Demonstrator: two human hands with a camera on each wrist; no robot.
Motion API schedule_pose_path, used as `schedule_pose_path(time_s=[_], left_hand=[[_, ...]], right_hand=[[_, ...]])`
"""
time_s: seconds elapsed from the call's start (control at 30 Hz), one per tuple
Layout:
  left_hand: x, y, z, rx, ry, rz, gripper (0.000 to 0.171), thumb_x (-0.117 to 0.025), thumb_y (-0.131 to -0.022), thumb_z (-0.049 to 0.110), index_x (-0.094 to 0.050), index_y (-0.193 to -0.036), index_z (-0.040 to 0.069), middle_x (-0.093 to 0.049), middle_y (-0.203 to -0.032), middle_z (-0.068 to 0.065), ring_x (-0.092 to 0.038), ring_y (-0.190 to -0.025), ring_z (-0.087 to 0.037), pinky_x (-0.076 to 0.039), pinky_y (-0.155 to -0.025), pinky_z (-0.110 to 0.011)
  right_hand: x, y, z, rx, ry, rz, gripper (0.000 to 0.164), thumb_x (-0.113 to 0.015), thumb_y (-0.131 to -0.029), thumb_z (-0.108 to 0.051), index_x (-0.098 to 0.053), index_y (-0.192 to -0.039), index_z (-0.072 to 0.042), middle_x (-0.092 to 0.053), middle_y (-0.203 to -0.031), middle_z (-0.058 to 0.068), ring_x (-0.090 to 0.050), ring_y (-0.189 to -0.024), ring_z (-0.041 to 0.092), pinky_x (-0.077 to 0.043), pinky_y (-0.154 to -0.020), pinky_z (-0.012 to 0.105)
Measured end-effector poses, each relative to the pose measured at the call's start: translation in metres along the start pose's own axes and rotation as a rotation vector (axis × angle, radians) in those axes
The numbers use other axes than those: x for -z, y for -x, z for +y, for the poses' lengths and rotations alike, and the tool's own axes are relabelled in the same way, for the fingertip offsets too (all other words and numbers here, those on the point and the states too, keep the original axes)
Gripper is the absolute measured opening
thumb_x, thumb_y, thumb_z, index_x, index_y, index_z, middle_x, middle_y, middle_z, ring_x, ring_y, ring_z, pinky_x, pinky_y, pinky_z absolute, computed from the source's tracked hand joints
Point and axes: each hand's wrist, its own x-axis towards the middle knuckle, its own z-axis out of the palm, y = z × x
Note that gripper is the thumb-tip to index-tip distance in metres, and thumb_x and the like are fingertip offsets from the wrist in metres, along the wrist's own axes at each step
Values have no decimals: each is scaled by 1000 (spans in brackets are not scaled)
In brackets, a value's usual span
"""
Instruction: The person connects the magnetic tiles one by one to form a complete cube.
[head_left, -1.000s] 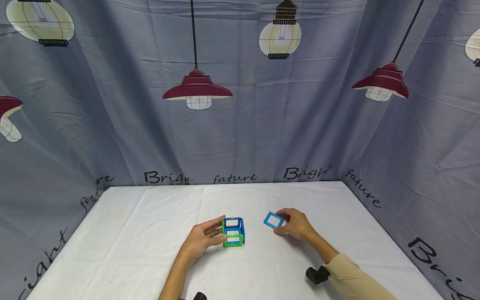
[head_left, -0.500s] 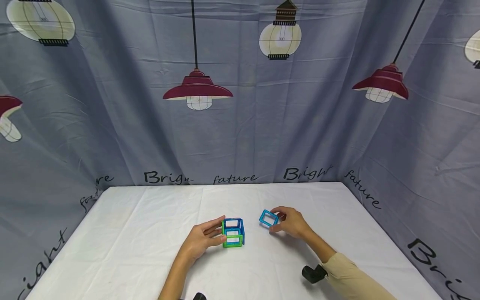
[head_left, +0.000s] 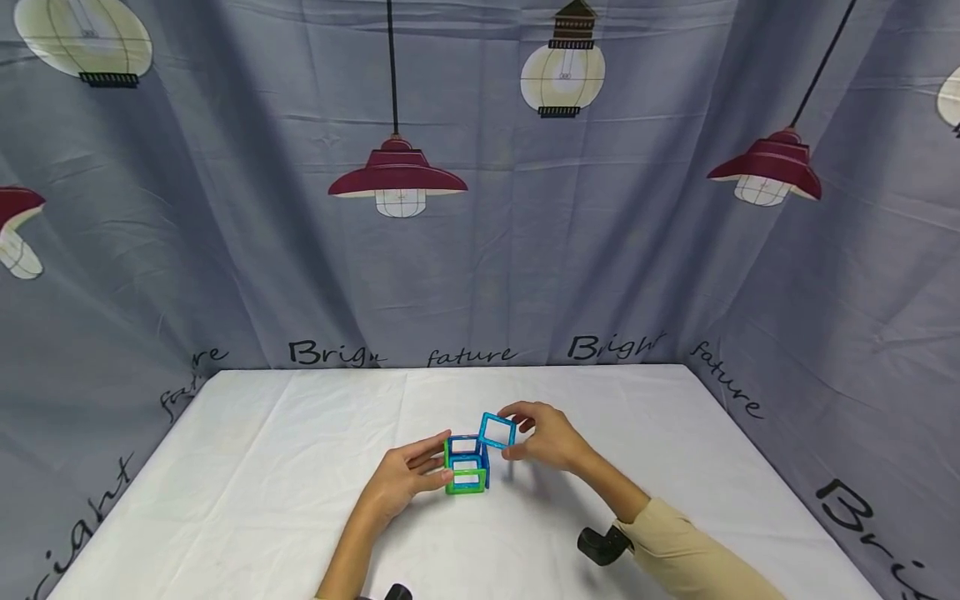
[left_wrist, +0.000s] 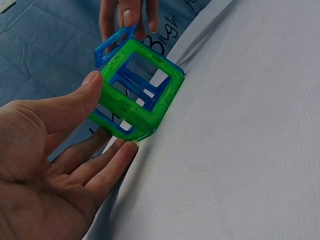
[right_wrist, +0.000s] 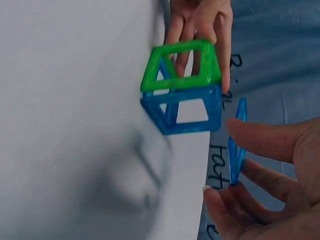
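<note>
A small open-topped cube of green and blue magnetic tiles point(head_left: 466, 491) stands on the white cloth. My left hand point(head_left: 405, 479) grips its left side, thumb at the green front face and fingers behind. Up close, the left wrist view shows the thumb tip on the green tile frame point(left_wrist: 168, 100). A single blue square magnetic tile point(right_wrist: 233, 162) is pinched by its edge between the thumb and fingers of my right hand point(head_left: 551, 437). In the head view this tile is tilted and overlaps the cube's upper right corner. The right wrist view shows it a short gap from the cube.
A white cloth point(head_left: 300, 433) covers the table. Grey-blue curtains point(head_left: 480, 283) printed with lamps and lettering hang behind and at both sides. A black wrist device point(head_left: 602, 546) sits by the right sleeve point(head_left: 690, 550), and another shows at the bottom edge by the left wrist.
My right hand has carried the blue tile leftward and slightly up to the cube, tilting it more upright. The left hand and the cube have stayed in place.
</note>
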Motion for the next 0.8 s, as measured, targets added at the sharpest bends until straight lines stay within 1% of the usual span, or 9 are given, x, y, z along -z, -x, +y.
schedule_pose_path(time_s=[0.13,0.27,0.4,0.6,0.8], left_hand=[[0,-1,-1,3,2,-9,66,-81,-87,13,-55,-147,10,-53,-150,-17,-52,-138,-38,-54,-103,-36],[0,-1,0,3,4,-18,67,-81,-87,14,-53,-148,9,-52,-151,-16,-51,-139,-37,-53,-104,-35],[0,0,0,4,5,-15,66,-81,-87,15,-55,-147,11,-53,-151,-15,-52,-138,-37,-54,-103,-35],[0,-1,0,10,13,-13,63,-81,-88,14,-57,-146,13,-53,-150,-15,-53,-137,-36,-54,-103,-36],[0,0,0,7,12,-10,64,-82,-87,15,-57,-146,12,-53,-150,-17,-54,-136,-37,-55,-102,-36]], right_hand=[[-4,-2,-10,32,-3,-40,53,-91,-71,-14,-72,-121,-13,-69,-115,12,-63,-104,29,-55,-84,41],[-9,-3,-18,67,6,-74,53,-91,-70,-11,-72,-120,-11,-69,-111,10,-64,-103,29,-55,-84,41],[-14,-4,-23,105,33,-96,52,-90,-71,-9,-72,-119,-10,-68,-109,7,-63,-102,28,-55,-83,42],[-18,-5,-29,146,58,-113,51,-88,-72,-5,-71,-119,-7,-67,-109,9,-63,-101,27,-55,-81,42],[-20,-5,-33,156,76,-126,50,-88,-72,-3,-71,-119,-6,-68,-110,11,-62,-100,27,-55,-80,43]])
